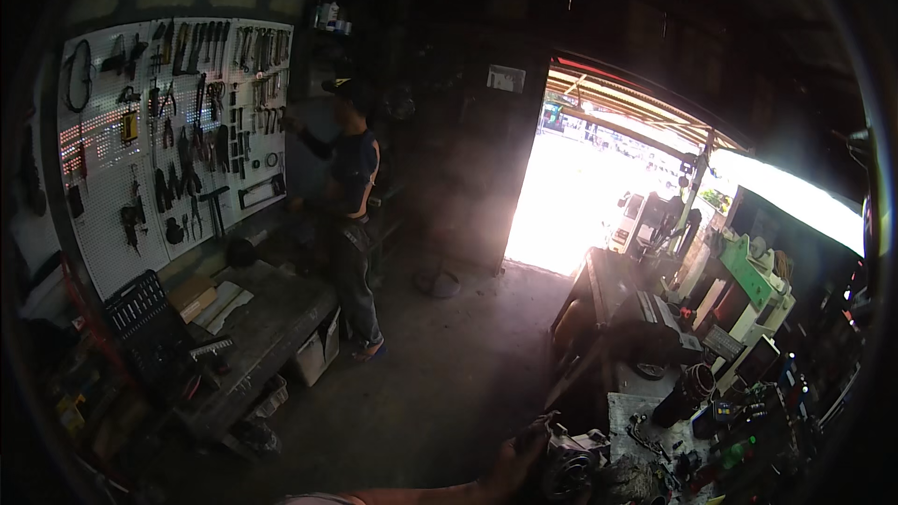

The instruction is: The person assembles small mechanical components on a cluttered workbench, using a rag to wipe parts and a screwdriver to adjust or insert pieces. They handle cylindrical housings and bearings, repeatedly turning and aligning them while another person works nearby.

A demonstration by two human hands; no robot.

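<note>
My left forearm crosses the lower edge toward the right. At its end my left hand (510,465) meets a grey metal machine part (571,460) with a round opening, at the near end of a cluttered bench. Deep shade hides the fingers, so their grip on the part is unclear. My right hand is out of sight. Just beyond the part lies a light, stained sheet (625,409) with small metal pieces. A dark cylindrical part (686,395) stands beside it, and a green bottle (739,452) lies farther right.
Another person (351,164) stands at the left, an arm raised toward a white pegboard (103,252) hung with hand tools. Below it, a workbench (271,318) bears an open dark tool case (140,323). Bright light enters through a wide doorway (571,196). A green-and-white frame (748,271) stands right.
</note>
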